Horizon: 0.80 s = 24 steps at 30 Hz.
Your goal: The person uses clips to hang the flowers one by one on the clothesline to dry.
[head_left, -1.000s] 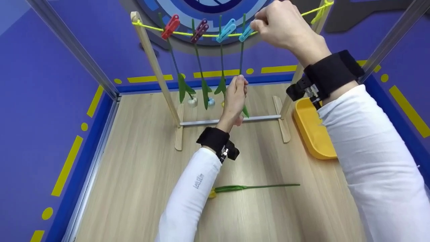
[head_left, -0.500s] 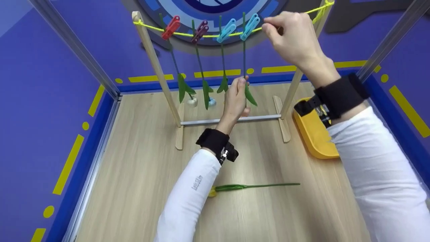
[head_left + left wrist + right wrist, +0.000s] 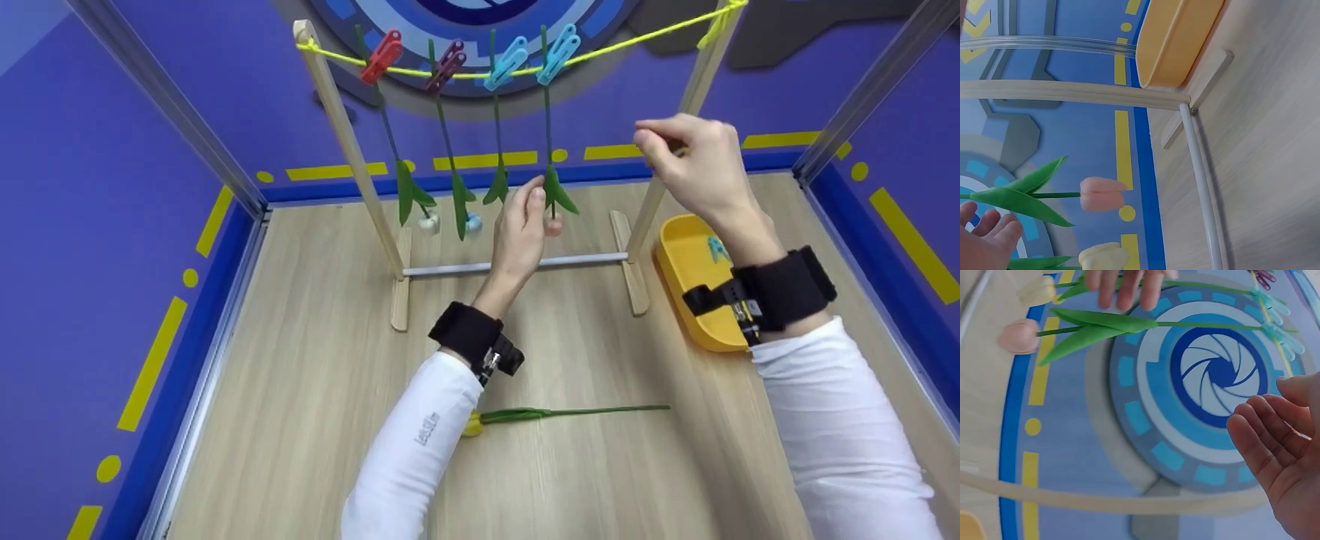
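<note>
A pink tulip hangs head down from the yellow line, its stem held there by a light blue clothespin. Beside its green leaves is my left hand, fingers relaxed and nothing gripped. My right hand is off to the right of the flowers, below the line; its palm shows bare, the fingers bent loosely. Further left hang several more tulips: a white one on a red clothespin, a blue one on a maroon clothespin, and a pale yellow one on another light blue clothespin.
The line is tied between two wooden posts joined by a grey bar. Across the table lies a yellow tulip, its bloom partly behind my left sleeve. At right stands a yellow tray with a light blue clothespin inside.
My right hand has come away from the rightmost clothespin, moving down and right. My left hand has slid a little down from the stem, and the pink tulip now hangs freely.
</note>
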### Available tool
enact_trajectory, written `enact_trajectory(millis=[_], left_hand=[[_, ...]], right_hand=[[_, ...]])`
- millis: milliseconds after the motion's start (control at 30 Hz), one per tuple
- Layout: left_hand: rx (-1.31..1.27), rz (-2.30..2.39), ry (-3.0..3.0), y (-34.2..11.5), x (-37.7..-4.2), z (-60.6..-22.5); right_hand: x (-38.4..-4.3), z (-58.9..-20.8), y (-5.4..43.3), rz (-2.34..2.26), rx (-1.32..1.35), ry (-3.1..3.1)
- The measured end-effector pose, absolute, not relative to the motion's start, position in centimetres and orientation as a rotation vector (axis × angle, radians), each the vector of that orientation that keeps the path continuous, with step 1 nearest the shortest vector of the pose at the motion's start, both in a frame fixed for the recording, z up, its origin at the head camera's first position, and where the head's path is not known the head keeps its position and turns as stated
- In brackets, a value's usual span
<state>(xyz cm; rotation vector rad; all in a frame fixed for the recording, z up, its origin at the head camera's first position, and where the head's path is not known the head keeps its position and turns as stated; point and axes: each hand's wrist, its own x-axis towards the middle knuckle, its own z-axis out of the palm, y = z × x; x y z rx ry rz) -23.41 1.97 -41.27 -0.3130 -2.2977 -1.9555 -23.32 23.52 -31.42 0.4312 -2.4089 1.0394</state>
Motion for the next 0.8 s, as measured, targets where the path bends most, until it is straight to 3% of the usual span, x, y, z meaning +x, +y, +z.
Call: enact_trajectory(millis=[400,800], left_hand=[[-0.542,-1.664,-2.389,0.6,-20.6,-42.7],[-0.535,-1.595,-2.464,0.3,-18.9,-45.8]], right_hand=[[-23.2,-37.4,29.1,1.018,0.247,-2.479],[-24.2,-44.1,34.8,0.961,-0.005,-2.624]])
